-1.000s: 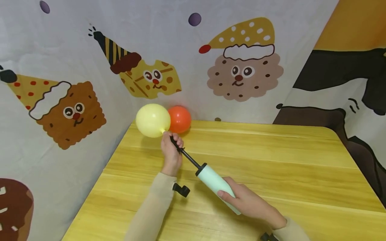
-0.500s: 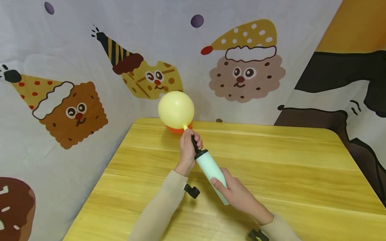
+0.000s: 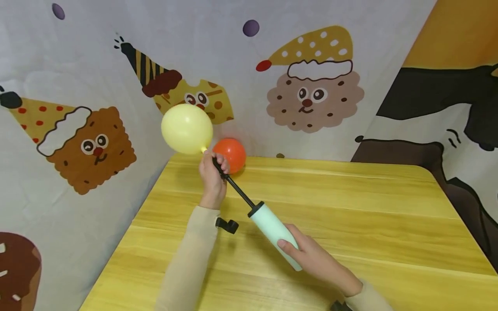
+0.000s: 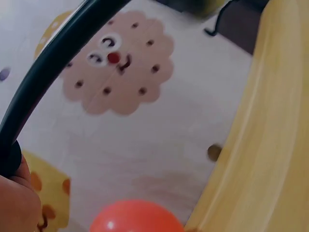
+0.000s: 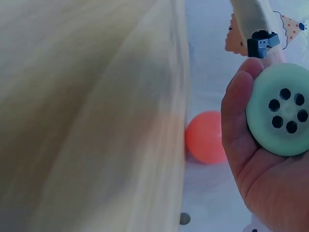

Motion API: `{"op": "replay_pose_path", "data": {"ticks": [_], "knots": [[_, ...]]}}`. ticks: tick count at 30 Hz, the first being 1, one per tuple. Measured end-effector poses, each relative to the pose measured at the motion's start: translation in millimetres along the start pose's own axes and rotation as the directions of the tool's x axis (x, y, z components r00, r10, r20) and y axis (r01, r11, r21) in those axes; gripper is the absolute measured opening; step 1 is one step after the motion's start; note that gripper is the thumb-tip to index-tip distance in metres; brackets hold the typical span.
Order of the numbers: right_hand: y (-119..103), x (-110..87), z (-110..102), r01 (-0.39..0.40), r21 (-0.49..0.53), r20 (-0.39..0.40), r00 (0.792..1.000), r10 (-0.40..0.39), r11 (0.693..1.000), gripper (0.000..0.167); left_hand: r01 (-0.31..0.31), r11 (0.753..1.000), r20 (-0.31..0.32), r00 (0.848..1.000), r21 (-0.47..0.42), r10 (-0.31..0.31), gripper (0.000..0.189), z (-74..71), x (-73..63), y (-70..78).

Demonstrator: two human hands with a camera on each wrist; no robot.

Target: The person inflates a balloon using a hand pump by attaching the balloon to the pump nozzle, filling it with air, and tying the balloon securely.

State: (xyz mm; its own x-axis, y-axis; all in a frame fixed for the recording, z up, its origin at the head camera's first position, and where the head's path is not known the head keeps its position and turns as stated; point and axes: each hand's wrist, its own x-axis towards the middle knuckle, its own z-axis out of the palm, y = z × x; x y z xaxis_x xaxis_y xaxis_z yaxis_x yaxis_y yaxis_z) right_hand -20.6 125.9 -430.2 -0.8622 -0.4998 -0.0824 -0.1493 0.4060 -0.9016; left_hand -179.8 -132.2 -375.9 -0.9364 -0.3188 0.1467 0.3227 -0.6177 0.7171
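Observation:
In the head view my left hand (image 3: 213, 178) grips the black handle end of a balloon hand pump, right where the neck of an inflated yellow balloon (image 3: 186, 128) meets it. The pump's black rod (image 3: 241, 191) is drawn out of its mint-green barrel (image 3: 274, 233). My right hand (image 3: 315, 258) is wrapped around that barrel near its lower end. The right wrist view shows the barrel's round end cap (image 5: 285, 109) with several holes, lying in the palm. Behind my left hand, an inflated red balloon (image 3: 232, 156) rests on the table.
The wooden table (image 3: 350, 207) spans the area below the hands. A cloth backdrop (image 3: 249, 86) with cartoon biscuits stands along its back and left edges. A small black wrist mount (image 3: 227, 225) sticks out from the left sleeve.
The pump was pushed together half a second ago and is now pulled apart again. My left hand and the yellow balloon shifted left and up, leaving the red balloon more visible.

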Motion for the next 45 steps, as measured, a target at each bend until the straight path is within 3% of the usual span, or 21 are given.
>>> {"op": "replay_pose_path", "data": {"ticks": [3, 6, 19, 26, 33, 40, 45], "knots": [[6.7, -5.8, -1.1, 0.005, -0.017, 0.027, 1.000, -0.005, 1.000, 0.047, -0.023, 1.000, -0.023, 0.999, -0.004, 0.023, 0.033, -5.6, 4.1, 6.6], [9.6, -5.1, -0.2, 0.023, -0.042, 0.031, 0.999, -0.022, 0.999, 0.047, -0.001, 1.000, -0.030, 1.000, -0.003, 0.001, 0.032, -6.6, 0.5, 4.3], [0.6, 13.7, 3.7, 0.025, -0.048, -0.040, 0.999, -0.027, 0.999, 0.047, 0.102, 0.993, 0.047, 0.993, 0.052, -0.104, 0.036, 15.6, -42.8, -37.4], [-3.1, 19.5, 2.3, 0.030, -0.012, -0.046, 0.998, -0.030, 0.999, 0.046, 0.126, 0.988, 0.071, 0.989, 0.091, -0.132, 0.029, 17.4, -58.8, -47.9], [-5.7, 17.5, 0.1, 0.003, 0.038, -0.020, 1.000, -0.002, 0.999, 0.048, 0.082, 0.996, 0.035, 0.996, 0.041, -0.084, 0.037, 11.0, -49.9, -39.1], [0.4, -5.1, -11.4, 0.001, -0.017, 0.040, 0.999, 0.000, 1.000, 0.045, -0.028, 0.999, -0.046, 0.999, -0.023, 0.027, 0.037, -5.6, -20.6, -9.8], [8.9, -12.0, -14.4, 0.022, -0.046, 0.061, 0.998, -0.019, 0.999, 0.045, -0.026, 1.000, -0.068, 0.997, -0.005, 0.025, 0.036, -8.6, -18.6, -6.3]]}}
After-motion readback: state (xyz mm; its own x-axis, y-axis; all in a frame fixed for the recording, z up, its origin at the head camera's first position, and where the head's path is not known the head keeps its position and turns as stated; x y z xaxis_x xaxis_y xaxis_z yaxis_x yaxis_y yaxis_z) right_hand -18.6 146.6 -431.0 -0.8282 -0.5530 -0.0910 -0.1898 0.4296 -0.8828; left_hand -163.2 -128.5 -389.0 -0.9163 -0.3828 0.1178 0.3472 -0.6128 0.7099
